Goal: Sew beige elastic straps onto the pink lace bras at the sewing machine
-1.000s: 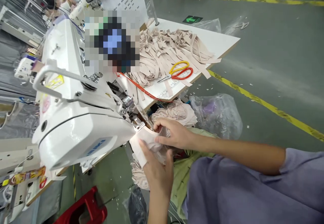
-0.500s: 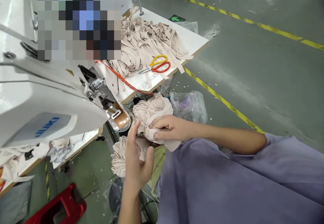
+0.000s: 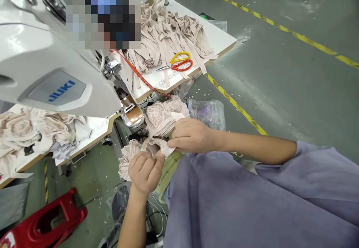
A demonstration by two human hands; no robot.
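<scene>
My left hand (image 3: 146, 171) is closed, thumb pressed to its fingers, on one end of a pale beige fabric piece (image 3: 167, 149). The other end is pinched in my right hand (image 3: 193, 135), whose fingers are bent together. Between the hands the fabric is slightly stretched. Just beyond them lies a bundle of beige lace cups (image 3: 159, 115), close to the arm of the sewing machine (image 3: 64, 87). A second ruffled beige bundle (image 3: 127, 160) hangs behind my left hand, partly hidden by it.
Yellow-and-red scissors (image 3: 181, 61) and a heap of beige straps (image 3: 168, 38) lie on the white table (image 3: 221, 40). More lace pieces (image 3: 36, 126) are at left. A red stool (image 3: 47, 222) stands below. A blurred person is behind the machine.
My left hand was open and raised; it has closed on the fabric. My right hand now grips the piece slightly away from the lace bundle. The view has shifted a little.
</scene>
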